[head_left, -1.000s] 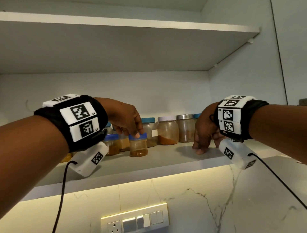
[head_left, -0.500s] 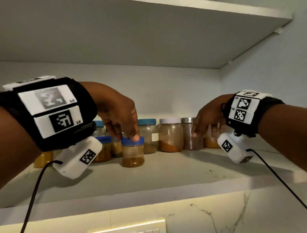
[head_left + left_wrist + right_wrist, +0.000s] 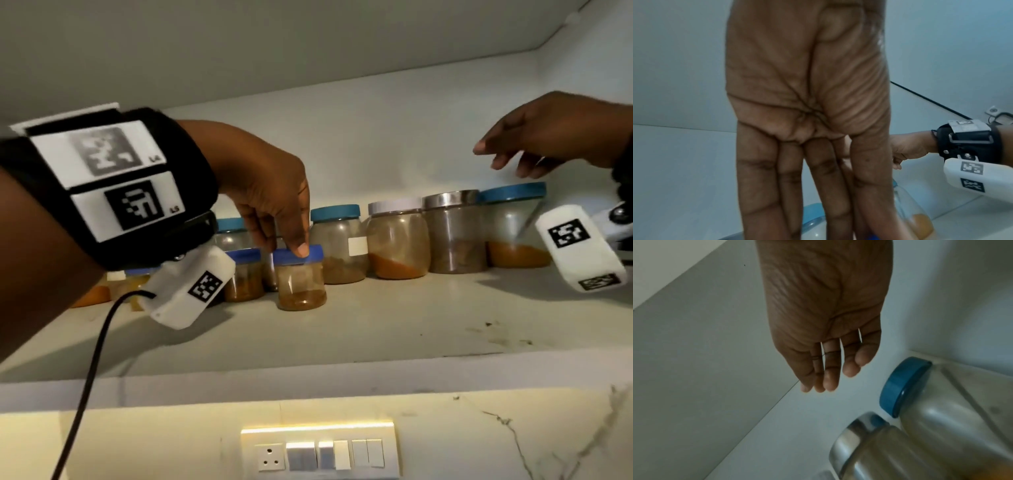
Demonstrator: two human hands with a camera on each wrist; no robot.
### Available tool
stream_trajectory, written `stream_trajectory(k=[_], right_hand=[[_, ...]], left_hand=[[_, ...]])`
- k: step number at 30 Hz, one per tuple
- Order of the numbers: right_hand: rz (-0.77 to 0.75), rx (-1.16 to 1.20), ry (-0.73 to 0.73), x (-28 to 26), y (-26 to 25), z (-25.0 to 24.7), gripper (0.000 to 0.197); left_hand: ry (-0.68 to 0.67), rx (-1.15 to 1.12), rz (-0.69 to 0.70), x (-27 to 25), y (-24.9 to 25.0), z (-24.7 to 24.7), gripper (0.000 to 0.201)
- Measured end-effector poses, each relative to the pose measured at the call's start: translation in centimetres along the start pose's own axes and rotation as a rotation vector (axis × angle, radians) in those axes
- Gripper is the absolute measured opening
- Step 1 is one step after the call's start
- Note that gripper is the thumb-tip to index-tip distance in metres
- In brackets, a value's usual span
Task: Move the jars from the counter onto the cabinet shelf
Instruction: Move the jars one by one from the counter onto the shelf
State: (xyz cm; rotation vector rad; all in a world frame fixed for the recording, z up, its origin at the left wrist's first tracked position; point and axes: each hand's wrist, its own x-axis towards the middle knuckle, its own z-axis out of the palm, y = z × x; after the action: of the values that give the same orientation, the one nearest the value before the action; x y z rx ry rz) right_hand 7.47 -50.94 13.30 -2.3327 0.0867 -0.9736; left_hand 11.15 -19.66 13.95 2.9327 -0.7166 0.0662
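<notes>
Pinching the small jar (image 3: 301, 287) on the shelf (image 3: 376, 329), left hand (image 3: 270, 185); right hand (image 3: 555, 130) slack, empty.

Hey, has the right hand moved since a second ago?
Yes. The right hand has risen: it was down by the steel-lidded jar on the shelf, and now hovers open above that jar's lid, touching nothing.

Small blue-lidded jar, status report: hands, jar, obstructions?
Left hand pinches small jar lid; jar upright on shelf. Right hand empty, raised. Other jars close behind.
</notes>
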Motion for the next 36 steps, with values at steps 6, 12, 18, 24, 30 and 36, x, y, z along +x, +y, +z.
stream_trajectory(k=[6,12,18,24,30,36], right_hand=[[0.01,0.066,-0.192,-1.0,-0.9,1.7,0.03],[0.009,0.113,-0.203,-0.9,-0.7,1.3,0.031],[-0.014,0.134,-0.214,-0.5,-0.7,1.3,0.026],[-0.021,0.133,-0.238,-0.1,-0.6,1.4,0.026],[-0.011,0.127,-0.276,-0.2,-0.6,1.5,0.026],[0.033,0.129,-0.281,0.2,0.2,1.4,0.029]], left_hand=[[0.078,0.03,0.009,1.1,0.5,0.8,0.013],[0.121,0.027,0.008,1.7,0.3,1.4,0.013],[0.141,0.027,0.033,2.1,-0.3,1.5,0.015],[0.145,0.052,0.007,3.3,-0.7,1.7,0.014],[0.144,0.163,-0.019,4.2,-0.2,1.7,0.015],[0.156,0.181,0.0,2.2,-1.3,1.4,0.024]])
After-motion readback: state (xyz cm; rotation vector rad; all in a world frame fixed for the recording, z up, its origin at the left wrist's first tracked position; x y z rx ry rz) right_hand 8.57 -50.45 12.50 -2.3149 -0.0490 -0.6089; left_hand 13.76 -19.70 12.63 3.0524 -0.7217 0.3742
